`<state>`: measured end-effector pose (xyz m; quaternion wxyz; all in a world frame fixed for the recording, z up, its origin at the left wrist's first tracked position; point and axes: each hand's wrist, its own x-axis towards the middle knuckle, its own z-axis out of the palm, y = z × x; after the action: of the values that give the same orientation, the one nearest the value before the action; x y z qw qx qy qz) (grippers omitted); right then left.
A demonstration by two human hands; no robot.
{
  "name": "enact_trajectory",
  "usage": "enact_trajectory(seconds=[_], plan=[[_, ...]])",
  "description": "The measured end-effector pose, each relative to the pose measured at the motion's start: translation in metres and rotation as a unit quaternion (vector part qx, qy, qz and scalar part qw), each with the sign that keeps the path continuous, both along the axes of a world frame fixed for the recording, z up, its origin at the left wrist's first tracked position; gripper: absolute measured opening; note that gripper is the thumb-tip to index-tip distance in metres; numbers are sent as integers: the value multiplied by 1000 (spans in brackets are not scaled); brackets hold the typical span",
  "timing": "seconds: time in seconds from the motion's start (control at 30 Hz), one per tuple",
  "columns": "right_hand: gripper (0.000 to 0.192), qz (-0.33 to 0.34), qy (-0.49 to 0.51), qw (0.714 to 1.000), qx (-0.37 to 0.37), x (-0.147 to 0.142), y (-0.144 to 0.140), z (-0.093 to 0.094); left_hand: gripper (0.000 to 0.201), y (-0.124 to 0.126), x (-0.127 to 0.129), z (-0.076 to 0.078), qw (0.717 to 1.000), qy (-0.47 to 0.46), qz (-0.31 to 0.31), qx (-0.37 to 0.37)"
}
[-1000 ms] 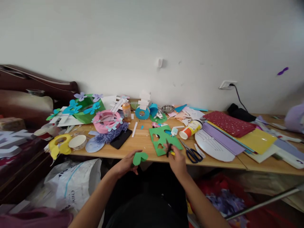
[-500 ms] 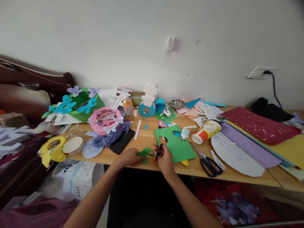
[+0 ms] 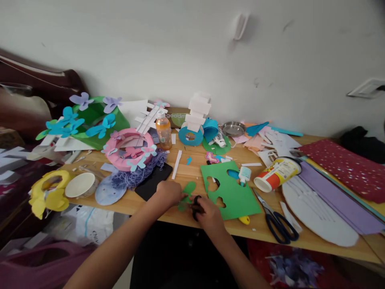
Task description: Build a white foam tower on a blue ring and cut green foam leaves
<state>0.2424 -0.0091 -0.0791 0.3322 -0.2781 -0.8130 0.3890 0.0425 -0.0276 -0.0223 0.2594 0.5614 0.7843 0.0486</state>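
Observation:
My left hand (image 3: 171,192) pinches a small green paper cutout (image 3: 189,188) above the front edge of the wooden table. In my right hand (image 3: 210,214) is a small pair of black scissors (image 3: 197,206), fingers through the handles. The blades point left and meet the cutout; blur hides exactly how they sit on it. Just right of my hands lies a green paper sheet (image 3: 237,198) with shaped holes cut in it. A little white glue bottle (image 3: 244,175) rests on that sheet's upper right part.
Larger dark-blue scissors (image 3: 278,222), a paper cup (image 3: 278,172) on its side and a white oval board (image 3: 319,212) lie to the right. Leftward are a black phone (image 3: 152,184), pink paper ring (image 3: 129,156), white bowl (image 3: 81,185) and yellow paper flower (image 3: 49,192). An orange bottle (image 3: 164,132) stands behind.
The scissors have come left, from apart to meeting the green cutout. My left hand has turned the cutout. The whole view has shifted and tilted slightly.

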Motion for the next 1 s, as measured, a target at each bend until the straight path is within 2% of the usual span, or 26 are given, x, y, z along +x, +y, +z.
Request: enact_trajectory(seconds=[0.1,0.17,0.23,0.3,0.4,0.47,0.57,0.67,0.73,0.8,0.9,0.93,1.0], plan=[[18,-48,-2,994,-95,-2,5,-10,32,-13,6,4,998,42,15,55],[21,-58,0,990,-130,-2,6,-11,38,-30,12,2,990,65,5,122],[29,-44,6,987,-153,-1,5,-9,41,-51,19,-6,964,77,-20,253],[38,-32,13,987,-160,1,5,-8,43,-71,25,-17,948,56,-62,308],[41,-35,19,987,-158,2,5,-6,45,-91,33,-32,945,39,-138,295],[37,-37,36,981,-185,2,5,-4,45,-96,33,-37,946,30,-169,276],[32,-58,88,972,-211,2,5,-1,32,-92,27,-35,951,8,-181,252],[25,-96,122,969,-190,5,5,-1,23,-82,18,-30,953,10,-188,237],[22,-107,130,967,-193,7,3,-4,30,-76,14,-29,951,31,-195,236],[23,-114,131,964,-203,9,1,-9,45,-72,10,-30,948,56,-206,235],[26,-155,138,956,-205,9,0,-14,60,-74,6,-34,947,71,-216,226],[27,-174,144,953,-204,9,0,-14,60,-77,7,-34,949,55,-212,224],[29,-200,161,943,-210,6,2,-10,57,-87,14,-35,955,-39,-206,209]])
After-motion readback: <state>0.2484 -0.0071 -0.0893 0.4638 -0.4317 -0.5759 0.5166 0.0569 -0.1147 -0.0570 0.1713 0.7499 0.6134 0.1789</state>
